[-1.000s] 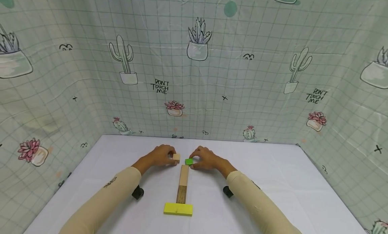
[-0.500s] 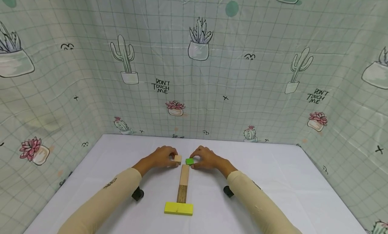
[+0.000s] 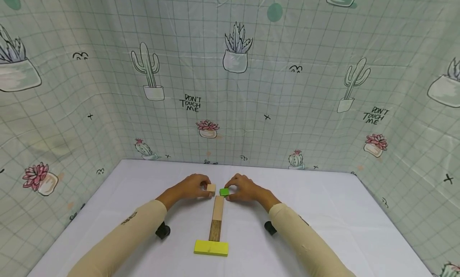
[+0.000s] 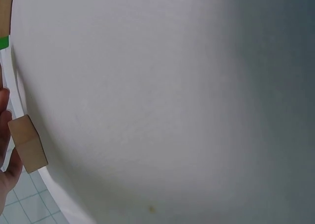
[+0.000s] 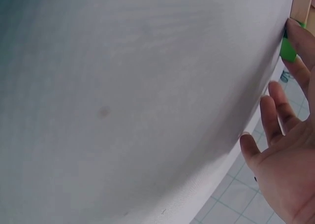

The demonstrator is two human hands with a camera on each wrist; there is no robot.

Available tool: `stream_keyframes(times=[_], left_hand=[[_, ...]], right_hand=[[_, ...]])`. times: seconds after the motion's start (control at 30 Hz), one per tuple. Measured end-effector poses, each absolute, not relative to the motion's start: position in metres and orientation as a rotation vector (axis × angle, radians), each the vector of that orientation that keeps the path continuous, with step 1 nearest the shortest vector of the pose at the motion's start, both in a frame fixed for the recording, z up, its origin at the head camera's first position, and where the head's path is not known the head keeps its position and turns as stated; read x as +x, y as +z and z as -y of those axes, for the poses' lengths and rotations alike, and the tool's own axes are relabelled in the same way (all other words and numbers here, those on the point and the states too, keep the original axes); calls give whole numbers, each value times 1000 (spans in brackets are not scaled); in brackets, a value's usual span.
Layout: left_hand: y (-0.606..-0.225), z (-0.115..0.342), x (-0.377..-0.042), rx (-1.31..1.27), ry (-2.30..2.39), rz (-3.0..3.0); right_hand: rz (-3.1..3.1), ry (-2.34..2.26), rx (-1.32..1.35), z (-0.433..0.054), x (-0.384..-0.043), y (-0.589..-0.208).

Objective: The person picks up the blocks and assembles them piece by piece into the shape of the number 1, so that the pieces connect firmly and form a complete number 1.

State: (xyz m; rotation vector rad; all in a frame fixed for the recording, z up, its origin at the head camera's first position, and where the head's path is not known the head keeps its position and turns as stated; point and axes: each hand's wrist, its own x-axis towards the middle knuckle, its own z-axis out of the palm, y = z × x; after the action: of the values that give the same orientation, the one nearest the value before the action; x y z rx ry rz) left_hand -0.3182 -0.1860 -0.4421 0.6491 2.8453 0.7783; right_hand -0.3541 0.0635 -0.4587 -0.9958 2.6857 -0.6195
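Observation:
My left hand pinches a plain light wooden block between thumb and fingers. In the left wrist view this wooden block shows two faces at the left edge. My right hand pinches a small green block; the green block sits between thumb and finger in the right wrist view. A narrow gap separates the two held blocks. Just below them lies a light wooden bar, end to end with a darker brown piece. A yellow block lies crosswise at the near end.
A white cloth covers the table. Behind it and at the sides hangs a curtain printed with potted cacti. Black devices stick out beneath both wrists.
My left hand has shifted slightly right and nearer with the wooden block, narrowing its gap to the green block. My right hand and the row of pieces stay in place.

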Motion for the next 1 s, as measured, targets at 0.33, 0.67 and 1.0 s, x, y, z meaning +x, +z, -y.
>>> stream_keyframes(times=[0.33, 0.67, 1.0], left_hand=[[-444, 183, -317, 635, 690, -2912], [-446, 179, -321, 642, 690, -2897], [-448, 175, -321, 659, 651, -2894]], right_hand=[[-2688, -637, -1005, -63, -356, -462], [-2693, -649, -986, -65, -357, -462], [-2693, -650, -981, -65, -357, -463]])
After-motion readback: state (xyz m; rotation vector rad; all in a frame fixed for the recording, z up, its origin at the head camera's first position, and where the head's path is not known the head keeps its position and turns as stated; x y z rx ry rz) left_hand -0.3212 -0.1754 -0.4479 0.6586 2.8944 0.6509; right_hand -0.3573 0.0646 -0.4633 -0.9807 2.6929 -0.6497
